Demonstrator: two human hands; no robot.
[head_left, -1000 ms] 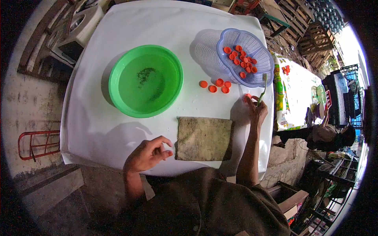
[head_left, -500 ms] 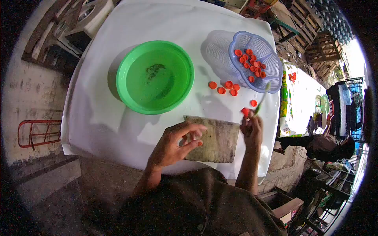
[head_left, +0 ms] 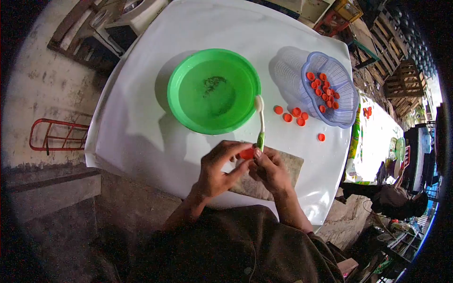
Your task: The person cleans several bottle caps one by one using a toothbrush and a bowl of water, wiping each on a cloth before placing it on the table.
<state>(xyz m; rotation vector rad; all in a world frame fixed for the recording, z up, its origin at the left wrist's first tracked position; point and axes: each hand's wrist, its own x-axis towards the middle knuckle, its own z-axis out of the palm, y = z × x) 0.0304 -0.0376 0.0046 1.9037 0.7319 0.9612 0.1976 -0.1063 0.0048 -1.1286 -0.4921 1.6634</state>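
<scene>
Over the worn grey board (head_left: 289, 170), both hands meet at one red cap (head_left: 246, 153). My left hand (head_left: 219, 169) pinches the cap between thumb and fingers. In my right hand (head_left: 272, 170) is a green and white toothbrush (head_left: 261, 123), held upright with its bristle head pointing away from me; its fingers also lie beside the cap. Beyond the hands stands a green basin (head_left: 173, 101) of water with dark specks at the bottom.
A blue-purple plastic basket (head_left: 351, 101) with several red caps stands at the right of the white table (head_left: 137, 118). Several loose red caps (head_left: 296, 112) lie between basin and basket, and a single cap (head_left: 321, 137) lies nearer me.
My right hand has moved left with the toothbrush and meets my left hand. The red cap that was at my right hand is now between both hands. The view has shifted.
</scene>
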